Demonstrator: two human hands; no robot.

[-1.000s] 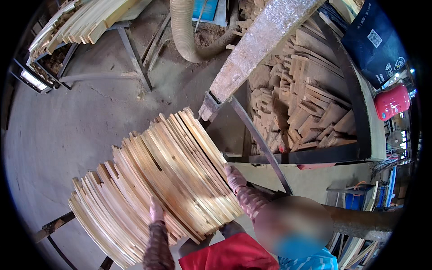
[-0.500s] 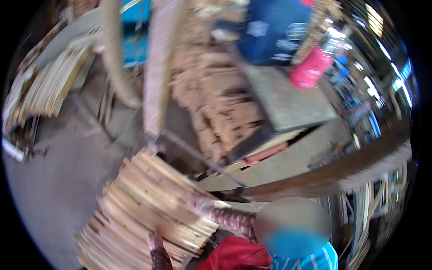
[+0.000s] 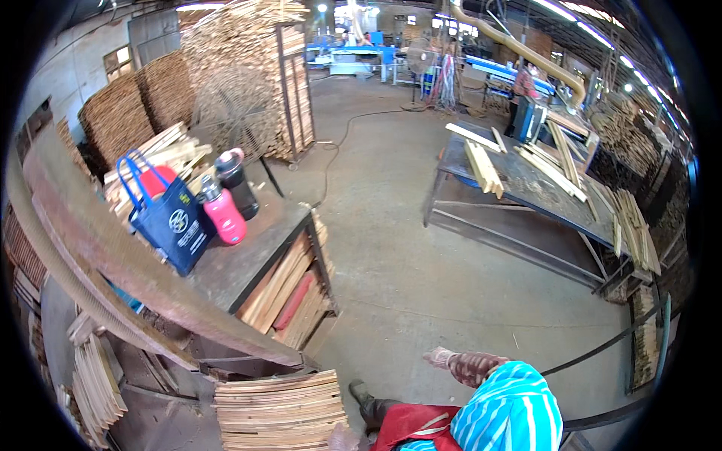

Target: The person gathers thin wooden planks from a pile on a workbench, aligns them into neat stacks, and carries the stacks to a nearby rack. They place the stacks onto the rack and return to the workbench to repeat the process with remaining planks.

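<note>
A stack of thin, pale wooden strips [image 3: 274, 410] lies at the lower left beside my boot. My left hand [image 3: 344, 437] is against its right-hand end, low at the picture's edge. That hand is blurred, so whether its fingers grip a strip cannot be told. My right hand [image 3: 438, 357], below a dark patterned sleeve, is off the stack and held out over the concrete floor. Its fingers look stretched out toward the left, with nothing visible in them. A red apron [image 3: 414, 426] and blue striped cloth [image 3: 511, 406] cover my body.
Left of centre, a metal bench [image 3: 259, 248] bears a blue bag [image 3: 177, 225], a pink bottle [image 3: 223, 216] and a dark bottle [image 3: 237, 188]. A rusty beam [image 3: 162, 282] slants before it. Wooden pieces lie on a table [image 3: 526, 192] at right. A distant person [image 3: 524, 86] stands behind it.
My view has swung right and up, bringing in the table and the hall. My right hand has left the top of the stack; my left hand has shifted to its right end.
</note>
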